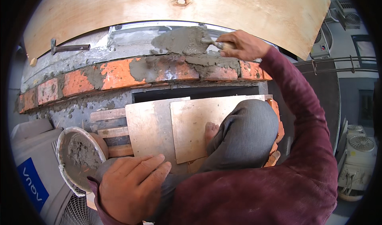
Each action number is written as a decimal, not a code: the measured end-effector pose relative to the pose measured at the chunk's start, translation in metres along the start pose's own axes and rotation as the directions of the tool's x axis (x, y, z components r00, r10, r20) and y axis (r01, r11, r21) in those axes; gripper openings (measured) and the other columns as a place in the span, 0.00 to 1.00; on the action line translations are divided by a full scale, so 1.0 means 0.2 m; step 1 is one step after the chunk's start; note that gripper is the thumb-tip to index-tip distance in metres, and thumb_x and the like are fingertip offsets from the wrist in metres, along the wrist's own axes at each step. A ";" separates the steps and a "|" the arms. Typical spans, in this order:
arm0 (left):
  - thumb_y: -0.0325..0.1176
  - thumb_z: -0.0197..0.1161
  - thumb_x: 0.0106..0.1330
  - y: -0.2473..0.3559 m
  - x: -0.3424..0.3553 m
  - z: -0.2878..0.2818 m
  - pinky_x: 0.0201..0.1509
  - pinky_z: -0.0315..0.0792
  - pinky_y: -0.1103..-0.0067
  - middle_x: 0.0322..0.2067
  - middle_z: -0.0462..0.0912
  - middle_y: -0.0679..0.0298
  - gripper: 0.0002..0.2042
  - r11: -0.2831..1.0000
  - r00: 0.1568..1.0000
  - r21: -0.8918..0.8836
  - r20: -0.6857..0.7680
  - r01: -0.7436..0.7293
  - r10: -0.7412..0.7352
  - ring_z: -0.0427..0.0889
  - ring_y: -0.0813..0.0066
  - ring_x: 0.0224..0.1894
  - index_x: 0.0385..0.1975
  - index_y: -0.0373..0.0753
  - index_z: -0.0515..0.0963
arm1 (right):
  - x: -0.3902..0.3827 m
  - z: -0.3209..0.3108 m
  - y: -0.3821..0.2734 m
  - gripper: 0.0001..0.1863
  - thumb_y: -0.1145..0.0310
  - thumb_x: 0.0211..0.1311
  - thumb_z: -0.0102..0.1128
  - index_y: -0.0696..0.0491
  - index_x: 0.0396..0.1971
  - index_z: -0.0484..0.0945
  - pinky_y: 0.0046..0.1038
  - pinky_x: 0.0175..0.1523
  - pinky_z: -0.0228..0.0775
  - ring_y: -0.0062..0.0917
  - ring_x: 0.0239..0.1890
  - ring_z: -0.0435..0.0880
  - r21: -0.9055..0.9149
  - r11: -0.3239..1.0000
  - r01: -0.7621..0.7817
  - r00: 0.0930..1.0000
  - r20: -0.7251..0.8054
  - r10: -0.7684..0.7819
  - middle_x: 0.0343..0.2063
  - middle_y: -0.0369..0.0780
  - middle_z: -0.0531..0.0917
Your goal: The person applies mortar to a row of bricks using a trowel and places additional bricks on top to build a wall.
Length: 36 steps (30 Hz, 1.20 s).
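Observation:
My right hand [243, 45] is closed around the handle of a trowel [213, 41], its blade coated in wet grey mortar [181, 41]. The blade lies over the ledge just behind a row of orange bricks [115, 73]. Mortar is smeared over several of those bricks and fills the joints between them. My left hand [133, 185] rests on my left knee, its fingers stretched out and nothing in them. Beside it on the left stands a bucket [102, 143] holding wet mortar [82, 150].
A hammer [71, 47] lies on the ledge at the far left. Behind the ledge leans a large plywood sheet [254, 10]. Flat boards [191, 139] are under my bare foot. Broken bricks [275, 117] are stacked to their right. Air-conditioner units [360, 155] stand far right.

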State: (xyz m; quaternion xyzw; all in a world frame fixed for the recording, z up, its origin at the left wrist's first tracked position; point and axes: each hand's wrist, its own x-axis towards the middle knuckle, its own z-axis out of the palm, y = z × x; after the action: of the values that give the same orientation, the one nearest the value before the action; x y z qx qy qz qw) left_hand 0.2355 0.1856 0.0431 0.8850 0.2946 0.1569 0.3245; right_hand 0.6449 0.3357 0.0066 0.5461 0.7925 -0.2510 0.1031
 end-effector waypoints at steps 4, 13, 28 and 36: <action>0.24 0.63 0.49 -0.06 0.07 0.06 0.45 0.76 0.67 0.41 0.84 0.58 0.16 0.999 0.999 -0.052 0.035 0.008 -0.006 0.84 0.59 0.43 0.40 0.37 0.82 | -0.23 0.15 -0.01 0.20 0.60 0.62 0.61 0.59 0.47 0.76 0.34 0.38 0.75 0.38 0.30 0.81 -0.134 0.985 0.112 0.924 -0.350 -0.153 0.31 0.47 0.81; 0.23 0.63 0.48 -0.01 0.08 0.00 0.46 0.75 0.67 0.42 0.84 0.57 0.18 0.997 0.993 -0.024 0.086 0.077 -0.075 0.84 0.56 0.44 0.43 0.36 0.81 | -0.37 0.53 0.34 0.10 0.73 0.56 0.57 0.55 0.39 0.75 0.39 0.37 0.76 0.40 0.36 0.83 -0.393 0.839 -0.376 0.888 -0.411 0.206 0.34 0.45 0.78; 0.21 0.62 0.47 -0.04 0.23 0.05 0.46 0.75 0.67 0.43 0.84 0.54 0.19 0.997 0.983 -0.014 0.173 0.071 -0.068 0.84 0.55 0.43 0.43 0.34 0.81 | -0.01 0.55 0.38 0.26 0.74 0.58 0.56 0.50 0.60 0.69 0.30 0.44 0.75 0.30 0.45 0.78 -0.595 0.792 -0.136 0.910 -0.392 -0.138 0.43 0.38 0.77; 0.22 0.61 0.45 -0.01 0.34 0.07 0.45 0.74 0.67 0.43 0.84 0.53 0.19 0.990 0.958 -0.006 0.254 0.138 -0.132 0.83 0.53 0.42 0.42 0.33 0.81 | -0.35 0.59 0.95 0.32 0.78 0.55 0.54 0.46 0.63 0.67 0.33 0.49 0.71 0.30 0.47 0.76 -0.612 0.787 -0.078 0.964 -0.248 -0.098 0.44 0.37 0.76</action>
State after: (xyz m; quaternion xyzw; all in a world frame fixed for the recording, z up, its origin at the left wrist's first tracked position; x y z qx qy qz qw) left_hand 0.2934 0.2222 0.0363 0.8717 0.3086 0.0236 0.3799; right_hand 0.8319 0.2712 -0.1175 0.5069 0.8402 0.0968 0.1667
